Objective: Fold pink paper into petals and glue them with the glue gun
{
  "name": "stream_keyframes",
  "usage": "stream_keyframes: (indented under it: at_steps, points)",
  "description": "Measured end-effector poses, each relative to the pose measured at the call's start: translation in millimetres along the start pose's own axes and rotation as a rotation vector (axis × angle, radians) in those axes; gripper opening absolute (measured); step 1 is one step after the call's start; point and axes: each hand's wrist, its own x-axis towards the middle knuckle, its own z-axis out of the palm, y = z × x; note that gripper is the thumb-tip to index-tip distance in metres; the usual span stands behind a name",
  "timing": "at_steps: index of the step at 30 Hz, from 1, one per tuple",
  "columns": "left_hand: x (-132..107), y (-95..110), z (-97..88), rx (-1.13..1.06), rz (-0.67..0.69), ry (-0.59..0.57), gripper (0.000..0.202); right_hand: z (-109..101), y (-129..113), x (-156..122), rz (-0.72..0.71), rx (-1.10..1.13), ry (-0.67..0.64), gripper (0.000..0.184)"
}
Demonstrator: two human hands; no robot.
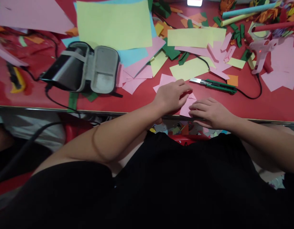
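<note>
A small folded piece of pink paper [186, 109] lies at the table's front edge, between my two hands. My left hand [172, 96] curls over its left side, fingers bent and pressed together against the paper; the fingertips are partly hidden. From the right, my right hand [212, 113] rests with fingers stretched out, their tips touching the paper's right edge. Just beyond my hands lies a green utility knife [219, 86], its blade out and pointing left. More pink paper [166, 79] sits behind my left hand.
A hot glue gun [260, 55] with a black cord stands at the right. An open black case [105, 70] is on the left, near a yellow cutter [19, 81]. Yellow sheets [113, 24] and coloured scraps cover the back. Paper bits litter the floor below.
</note>
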Motion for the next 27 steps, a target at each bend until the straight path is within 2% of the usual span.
stream_keyframes:
  at_steps: [4, 7, 11, 14, 16, 18, 20, 24, 25, 27]
  points:
    - [2.7, -10.5, -5.6, 0.024, 0.216, -0.098, 0.034, -8.4, 18.8, -3.4, 0.054, 0.041, -0.034, 0.036]
    - [2.6, -15.3, -8.6, 0.043, 0.345, -0.169, 0.039, -17.1, 30.4, -7.9, 0.115, 0.061, 0.007, 0.034]
    - [-0.6, -13.2, -12.4, 0.08, 0.353, -0.18, 0.047, -20.3, 35.1, -12.8, 0.166, 0.02, 0.041, 0.032]
    - [-3.2, -7.6, -15.1, 0.112, 0.378, -0.168, 0.042, -17.3, 36.1, -14.1, 0.196, -0.033, 0.063, 0.027]
    - [-4.9, -2.6, -16.5, 0.079, 0.409, -0.165, 0.039, -15.3, 36.5, -13.6, 0.211, -0.061, 0.08, 0.023]
    - [-7.0, 2.9, -16.8, -0.03, 0.432, -0.19, 0.036, -13.2, 36.5, -13.0, 0.211, -0.088, 0.083, 0.027]
    - [-9.5, 8.3, -15.4, -0.17, 0.366, -0.199, 0.032, -10.6, 35.7, -13.0, 0.21, -0.133, 0.107, 0.032]
    - [-11.6, 15.2, -6.8, -0.426, -0.054, -0.084, 0.025, -6.0, 32.0, -13.9, 0.148, -0.261, 0.283, 0.032]
    - [-10.7, 15.2, -3.9, -0.49, -0.136, -0.062, 0.026, -5.9, 31.0, -13.9, 0.117, -0.28, 0.335, 0.03]
    - [-7.7, 13.4, 1.9, -0.604, -0.207, -0.045, 0.032, -7.9, 29.1, -12.8, 0.07, -0.284, 0.395, 0.024]
